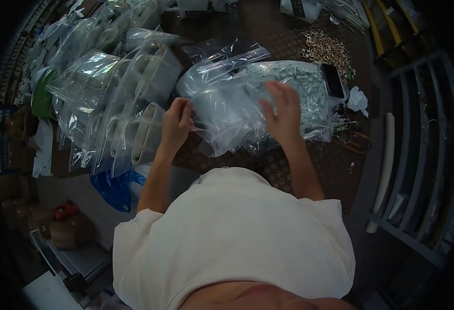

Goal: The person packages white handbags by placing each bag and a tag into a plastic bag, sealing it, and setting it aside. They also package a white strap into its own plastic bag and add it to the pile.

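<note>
My left hand (177, 121) is closed, its fingers pinching the edge of a clear plastic bag (226, 111) near its left side. Above the bag's right part is my right hand (283, 111), fingers apart and slightly blurred, with nothing visible in it. Just right of and partly under that hand lies a large clear bag filled with small pale-green packets (309, 95). To the left of my left hand, several clear bags with white molded parts (147, 129) stand packed in a row. More clear plastic (221, 51) lies behind the bag I hold.
A phone (332, 81) lies on the filled bag's right end. Beyond it are a heap of small metallic pieces (327, 49) and crumpled white paper (358, 101). A metal rack (418, 144) stands on the right; a blue bag (114, 191) hangs below the table's left side.
</note>
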The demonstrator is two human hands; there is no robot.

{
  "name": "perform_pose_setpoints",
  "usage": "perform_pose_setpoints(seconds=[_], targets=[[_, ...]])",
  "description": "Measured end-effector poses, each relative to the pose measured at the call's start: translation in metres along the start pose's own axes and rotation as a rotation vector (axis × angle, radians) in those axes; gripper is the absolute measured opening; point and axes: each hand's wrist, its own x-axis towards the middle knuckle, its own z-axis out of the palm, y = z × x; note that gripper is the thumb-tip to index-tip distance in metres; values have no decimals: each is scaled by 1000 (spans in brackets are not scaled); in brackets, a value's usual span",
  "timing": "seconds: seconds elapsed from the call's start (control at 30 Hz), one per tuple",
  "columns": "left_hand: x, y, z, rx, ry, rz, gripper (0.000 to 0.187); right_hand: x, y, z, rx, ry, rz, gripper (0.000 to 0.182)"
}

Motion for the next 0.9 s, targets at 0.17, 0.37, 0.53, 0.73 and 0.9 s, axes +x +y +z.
perform_pose_setpoints(seconds=[0.17,0.37,0.53,0.73,0.9], targets=[[28,6,-3,-539,165,-58,13,-43,-37,36,296,-641,-207,37],[52,37,3,-242,530,320,11,-26,-47,32,599,-222,-305,34],[86,-13,43,374,287,500,8,38,-7,18,527,92,60,19],[72,-154,119,312,-71,285,9,146,109,134,386,-225,401,15],[68,-155,120,178,28,252,9,258,232,282,42,-231,347,39]])
